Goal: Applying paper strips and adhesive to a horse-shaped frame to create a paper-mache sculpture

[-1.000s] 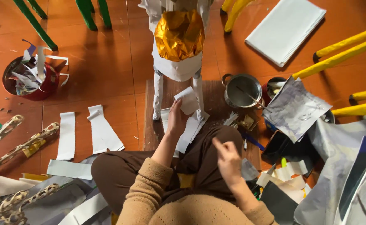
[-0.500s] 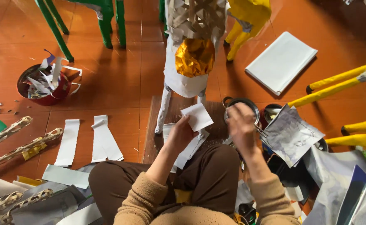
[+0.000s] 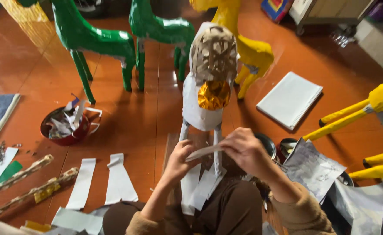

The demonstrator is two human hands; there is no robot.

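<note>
A paper animal figure point(image 3: 209, 91) stands on thin legs in front of me, its body part white, part woven brown strips, with a gold foil patch. Both hands hold one white paper strip point(image 3: 202, 152) level in front of its legs. My left hand point(image 3: 180, 162) pinches the strip's left end. My right hand point(image 3: 246, 150) grips its right end. More white paper pieces point(image 3: 200, 185) lie on my lap below the hands.
Green animal figures point(image 3: 100, 39) stand at the back left, yellow ones point(image 3: 248, 48) behind and at right point(image 3: 374, 109). A red bowl of scraps point(image 3: 65, 126), cut white strips point(image 3: 119, 180), wrapped sticks point(image 3: 21, 174), a white paper stack point(image 3: 289, 100), a metal pot point(image 3: 267, 143) and a silver sheet point(image 3: 313, 167) lie on the orange floor.
My view has tilted up, showing more of the figures. My right hand came from beside the pot to the strip, so both hands now hold it.
</note>
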